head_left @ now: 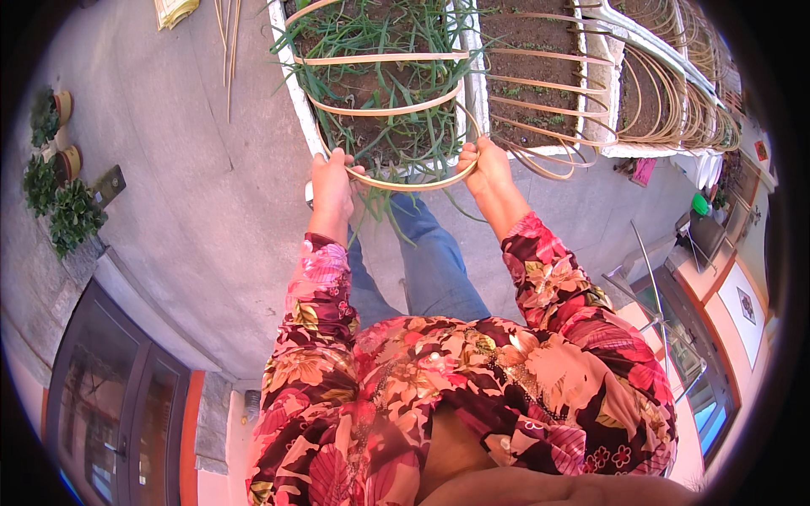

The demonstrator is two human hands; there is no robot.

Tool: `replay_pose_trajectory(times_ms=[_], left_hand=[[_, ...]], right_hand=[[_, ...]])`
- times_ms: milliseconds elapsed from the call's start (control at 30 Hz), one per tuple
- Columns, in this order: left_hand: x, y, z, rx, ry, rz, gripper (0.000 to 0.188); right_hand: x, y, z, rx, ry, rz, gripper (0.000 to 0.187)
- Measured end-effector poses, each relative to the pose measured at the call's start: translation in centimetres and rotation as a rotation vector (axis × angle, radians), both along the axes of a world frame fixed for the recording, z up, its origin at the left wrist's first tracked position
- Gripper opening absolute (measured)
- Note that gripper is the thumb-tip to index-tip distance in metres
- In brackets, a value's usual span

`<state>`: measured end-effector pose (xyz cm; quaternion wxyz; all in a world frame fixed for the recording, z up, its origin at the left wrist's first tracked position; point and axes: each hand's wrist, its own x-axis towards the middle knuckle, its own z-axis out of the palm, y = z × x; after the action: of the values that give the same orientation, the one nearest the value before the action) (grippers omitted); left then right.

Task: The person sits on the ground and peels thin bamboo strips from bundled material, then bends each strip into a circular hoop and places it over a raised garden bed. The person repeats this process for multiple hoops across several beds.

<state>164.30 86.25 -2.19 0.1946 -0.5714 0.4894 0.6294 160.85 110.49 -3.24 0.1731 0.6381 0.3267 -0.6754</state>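
Note:
A thin, pale bamboo strip (413, 187), bent into a bow, spans the near end of a white-walled planter (291, 84). My left hand (332, 187) is closed around the strip at the planter's left near corner. At the right near corner, my right hand (488, 173) grips the strip's other side. Long green onion-like leaves (422, 38) fill the planter's brown soil, and some hang over its near edge below the strip. Two similar arched strips, a nearer hoop (388, 111) and a farther hoop (384, 59), cross above the leaves. The held strip's ends are hard to make out.
To the right, another soil-filled planter (531, 76) carries several hoops, with many more bent strips (666, 110) beyond it. Thin sticks (226, 59) and a yellowish bag (175, 10) lie on the concrete at far left. Potted plants (72, 215) stand left; a metal rack (658, 312) stands right.

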Motion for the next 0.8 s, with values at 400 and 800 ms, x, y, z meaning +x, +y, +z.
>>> replay_pose_trajectory(times_ms=[400,800], left_hand=[[-2.2,-2.8,-9.1,-0.105,-0.062,0.088,0.011],[-3.0,-1.2,-8.2,-0.023,-0.008,-0.012,0.014]], right_hand=[[-2.3,-4.1,-11.9,0.161,-0.094,-0.187,0.02],[-2.9,0.6,-11.2,0.221,-0.066,0.272,0.024]])
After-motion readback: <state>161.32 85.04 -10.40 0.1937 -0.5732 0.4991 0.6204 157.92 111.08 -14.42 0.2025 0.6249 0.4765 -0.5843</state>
